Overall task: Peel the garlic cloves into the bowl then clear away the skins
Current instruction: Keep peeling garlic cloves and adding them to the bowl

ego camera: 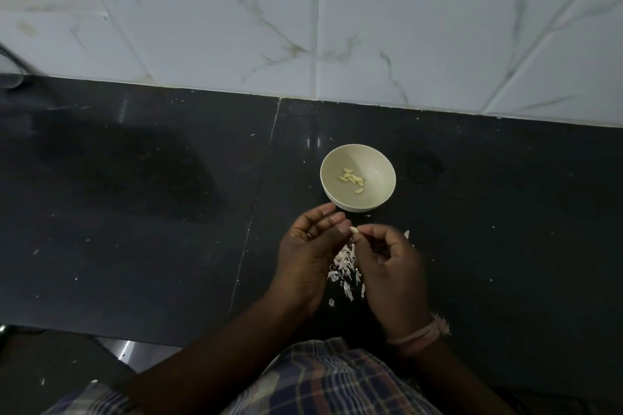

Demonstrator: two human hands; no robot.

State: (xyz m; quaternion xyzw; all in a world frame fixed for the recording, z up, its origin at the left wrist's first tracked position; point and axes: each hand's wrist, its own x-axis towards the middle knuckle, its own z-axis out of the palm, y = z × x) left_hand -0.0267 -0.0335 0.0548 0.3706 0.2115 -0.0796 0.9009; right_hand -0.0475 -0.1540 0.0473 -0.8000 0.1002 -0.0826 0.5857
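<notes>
On the dark tabletop (pixel 135 212) a bowl (pixel 371 202) of peeled cloves (pixel 351 178) is seen, papery skins (pixel 345 266) (light, easily scattered) heaped nearby. A small, firm, probably slippery clove (pixel 354 230) is pinched at its ends between left hand (pixel 312 246) and right hand (pixel 392 263), fingers curled.
</notes>
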